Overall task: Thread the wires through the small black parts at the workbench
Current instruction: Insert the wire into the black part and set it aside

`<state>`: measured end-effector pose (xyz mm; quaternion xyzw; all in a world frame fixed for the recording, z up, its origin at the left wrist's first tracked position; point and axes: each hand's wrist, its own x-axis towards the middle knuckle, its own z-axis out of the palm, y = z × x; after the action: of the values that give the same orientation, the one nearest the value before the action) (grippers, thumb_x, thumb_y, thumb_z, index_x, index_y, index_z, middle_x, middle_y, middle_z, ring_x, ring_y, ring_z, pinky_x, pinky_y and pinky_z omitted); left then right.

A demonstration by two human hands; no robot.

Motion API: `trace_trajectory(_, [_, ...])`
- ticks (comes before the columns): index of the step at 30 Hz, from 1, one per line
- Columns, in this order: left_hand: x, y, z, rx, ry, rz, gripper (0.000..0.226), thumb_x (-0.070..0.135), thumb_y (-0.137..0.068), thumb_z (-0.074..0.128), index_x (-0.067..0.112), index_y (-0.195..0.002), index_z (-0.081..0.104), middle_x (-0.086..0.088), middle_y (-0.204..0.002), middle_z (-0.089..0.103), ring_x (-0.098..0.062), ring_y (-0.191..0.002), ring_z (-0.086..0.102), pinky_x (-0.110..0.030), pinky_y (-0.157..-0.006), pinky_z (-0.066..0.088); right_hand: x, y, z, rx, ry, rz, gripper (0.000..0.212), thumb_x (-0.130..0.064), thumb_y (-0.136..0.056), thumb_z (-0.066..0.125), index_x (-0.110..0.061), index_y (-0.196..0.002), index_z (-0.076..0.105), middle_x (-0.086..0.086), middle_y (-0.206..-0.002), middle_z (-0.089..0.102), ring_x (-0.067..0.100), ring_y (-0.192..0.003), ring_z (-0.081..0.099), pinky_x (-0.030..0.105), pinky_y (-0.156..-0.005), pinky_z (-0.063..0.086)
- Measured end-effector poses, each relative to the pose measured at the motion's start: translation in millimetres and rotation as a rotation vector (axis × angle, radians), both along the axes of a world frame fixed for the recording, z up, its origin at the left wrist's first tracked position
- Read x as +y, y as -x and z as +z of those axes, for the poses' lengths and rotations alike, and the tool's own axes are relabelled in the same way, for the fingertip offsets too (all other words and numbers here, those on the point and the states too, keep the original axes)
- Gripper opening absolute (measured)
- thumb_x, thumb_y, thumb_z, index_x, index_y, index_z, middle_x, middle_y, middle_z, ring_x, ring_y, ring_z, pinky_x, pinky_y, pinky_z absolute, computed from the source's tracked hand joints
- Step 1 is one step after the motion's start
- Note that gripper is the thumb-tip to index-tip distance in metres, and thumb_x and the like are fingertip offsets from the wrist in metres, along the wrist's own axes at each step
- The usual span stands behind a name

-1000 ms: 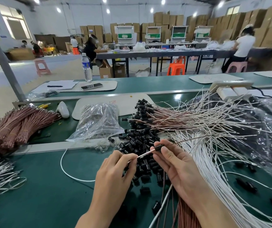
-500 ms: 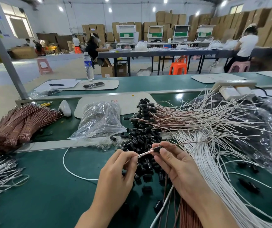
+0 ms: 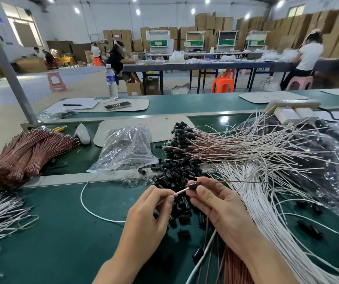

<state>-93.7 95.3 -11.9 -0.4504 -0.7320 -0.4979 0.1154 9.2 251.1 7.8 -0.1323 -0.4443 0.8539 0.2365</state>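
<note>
Head view, 6 o'clock: we see our left hand (image 3: 144,220) pinching the white wire (image 3: 181,191) between thumb and fingertips. Our right hand (image 3: 219,208) pinches the small black part (image 3: 193,185) at its fingertips, the other fingers curled.
Black part: it sits on the wire between both hands, above the workbench (image 3: 52,232). A thin dark wire (image 3: 236,182) runs out of it toward 3 o'clock.
Slip risk: we judge the hold on the part slight. A push off-axis could buckle the wire or twist the part free.
Loss risk: the loose black parts (image 3: 176,177) lie right under our fingertips, and a dropped part would vanish among them.
Snag risk, 3 o'clock: the white wire bundle (image 3: 266,201) lies just beside our right wrist, and the free wire end could catch there.
Drag risk, 12 o'clock: the threaded wires (image 3: 205,148) lie near, and a wide pull might tangle them.
Far, 10 o'clock: the plastic bag (image 3: 125,148) and brown bundles (image 3: 27,154) lie well apart, so we expect no trouble from them.
</note>
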Motion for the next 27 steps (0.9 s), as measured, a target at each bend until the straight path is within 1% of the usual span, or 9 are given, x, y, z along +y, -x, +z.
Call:
trace_trajectory(3, [0, 0, 0, 0.0, 0.008, 0.021, 0.011, 0.036, -0.105, 0.051, 0.033, -0.104, 0.062, 0.015, -0.088, 0.056, -0.009, -0.074, 0.058, -0.016, -0.06, 0.043, 0, 1, -1, -0.008, -0.059, 0.015, 0.023, -0.014, -0.075, 0.078, -0.012, -0.098, 0.079, 0.017, -0.113, 0.075, 0.03, -0.103, 0.074, 0.024, -0.08, 0.059])
trace_trajectory(6, [1, -2, 0, 0.02, 0.056, 0.058, 0.021, 0.047, -0.101, 0.047, 0.035, -0.113, 0.059, 0.02, -0.091, 0.058, -0.001, -0.077, 0.059, -0.011, -0.065, 0.042, -3, 3, -4, -0.031, -0.125, 0.04, 0.029, -0.023, -0.069, 0.084, -0.017, -0.097, 0.08, 0.015, -0.11, 0.076, 0.029, -0.103, 0.074, 0.024, -0.083, 0.059])
trace_trajectory(9, [2, -4, 1, 0.08, 0.097, 0.061, 0.026, 0.049, -0.099, 0.05, 0.035, -0.117, 0.061, 0.021, -0.094, 0.057, 0.004, -0.074, 0.058, -0.017, -0.064, 0.048, -8, 4, -6, -0.066, -0.202, 0.072, 0.031, -0.029, -0.071, 0.085, -0.019, -0.099, 0.08, 0.011, -0.103, 0.077, 0.026, -0.104, 0.074, 0.025, -0.085, 0.059])
trace_trajectory(11, [2, -4, 1, 0.093, 0.099, 0.061, 0.025, 0.047, -0.1, 0.05, 0.033, -0.116, 0.064, 0.021, -0.094, 0.055, 0.007, -0.073, 0.056, -0.02, -0.062, 0.049, -10, 4, -6, -0.083, -0.245, 0.072, 0.026, -0.029, -0.075, 0.082, -0.021, -0.1, 0.08, 0.009, -0.103, 0.078, 0.025, -0.104, 0.074, 0.025, -0.086, 0.058])
trace_trajectory(14, [1, -2, 1, 0.091, 0.095, 0.066, 0.026, 0.046, -0.101, 0.049, 0.03, -0.114, 0.066, 0.02, -0.096, 0.058, 0.005, -0.076, 0.059, -0.021, -0.063, 0.05, -11, 2, -3, -0.095, -0.285, 0.057, 0.022, -0.029, -0.081, 0.075, -0.022, -0.102, 0.08, 0.01, -0.105, 0.078, 0.024, -0.104, 0.074, 0.023, -0.085, 0.058])
trace_trajectory(17, [1, -2, 1, 0.105, 0.103, 0.068, 0.028, 0.045, -0.102, 0.049, 0.029, -0.114, 0.067, 0.02, -0.097, 0.06, 0.003, -0.077, 0.06, -0.021, -0.064, 0.05, -13, 1, 0, -0.108, -0.331, 0.013, 0.018, -0.028, -0.083, 0.072, -0.023, -0.098, 0.08, 0.009, -0.101, 0.079, 0.023, -0.099, 0.076, 0.021, -0.081, 0.059])
trace_trajectory(20, [1, -2, 2, 0.118, 0.104, 0.079, 0.027, 0.045, -0.102, 0.049, 0.028, -0.114, 0.066, 0.02, -0.096, 0.059, 0.002, -0.076, 0.06, -0.018, -0.063, 0.049, -14, 0, 1, -0.141, -0.423, -0.047, 0.017, -0.03, -0.083, 0.072, -0.02, -0.094, 0.081, 0.007, -0.094, 0.079, 0.021, -0.091, 0.077, 0.02, -0.076, 0.059])
trace_trajectory(23, [1, -2, 2, 0.129, 0.103, 0.092, 0.026, 0.043, -0.102, 0.049, 0.027, -0.114, 0.066, 0.019, -0.094, 0.058, 0.004, -0.071, 0.055, -0.014, -0.061, 0.045, -14, 0, -2, -0.185, -0.522, -0.103, 0.011, -0.026, -0.088, 0.072, -0.019, -0.093, 0.08, 0.006, -0.087, 0.079, 0.018, -0.085, 0.077, 0.02, -0.072, 0.059])
trace_trajectory(27, [1, -1, 1, 0.151, 0.121, 0.108, 0.021, 0.036, -0.104, 0.051, 0.026, -0.116, 0.065, 0.02, -0.092, 0.054, 0.004, -0.069, 0.048, -0.013, -0.059, 0.042, -12, 1, -5, -0.211, -0.569, -0.109, 0.008, -0.019, -0.092, 0.072, -0.019, -0.093, 0.079, 0.005, -0.083, 0.079, 0.018, -0.082, 0.077, 0.022, -0.072, 0.06])
